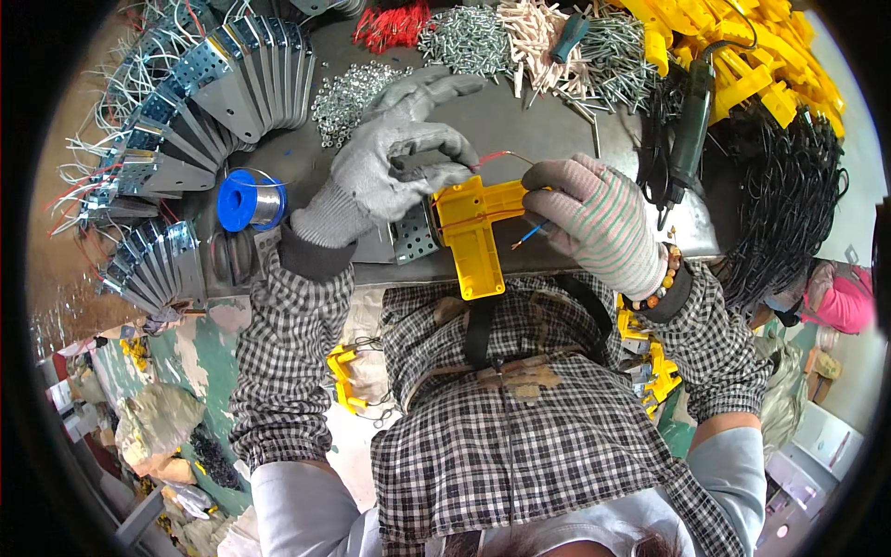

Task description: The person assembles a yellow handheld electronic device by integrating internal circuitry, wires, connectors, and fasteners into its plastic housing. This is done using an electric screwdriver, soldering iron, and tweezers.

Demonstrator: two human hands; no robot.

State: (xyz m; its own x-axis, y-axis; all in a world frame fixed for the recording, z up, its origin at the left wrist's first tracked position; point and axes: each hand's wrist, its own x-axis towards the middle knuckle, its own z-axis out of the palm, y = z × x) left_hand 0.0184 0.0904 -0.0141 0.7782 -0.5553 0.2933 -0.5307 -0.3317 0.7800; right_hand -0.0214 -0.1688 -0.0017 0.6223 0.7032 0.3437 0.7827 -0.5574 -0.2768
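A yellow plastic housing [476, 243], T-shaped with hollow ribs, hangs at the table's near edge. A red wire lies across it. Above it, my left hand [394, 153] in a grey glove pinches a thin red wire [494, 155] between thumb and forefinger. My right hand [599, 218], in a striped white glove, is closed on the far end of a brownish wire that meets the red one. Its fingers cover the right end of the housing. A blue wire [528, 237] with a bare tip pokes out below them. A perforated metal bracket [415, 237] sits behind the housing.
Metal brackets with wires [237, 93] fan out at left, beside a blue solder spool [239, 200]. Nuts [353, 97], screws [464, 42] and a screwdriver [569, 39] lie at the back. A soldering iron [691, 125], yellow parts [742, 79] and black cables [789, 200] are at right.
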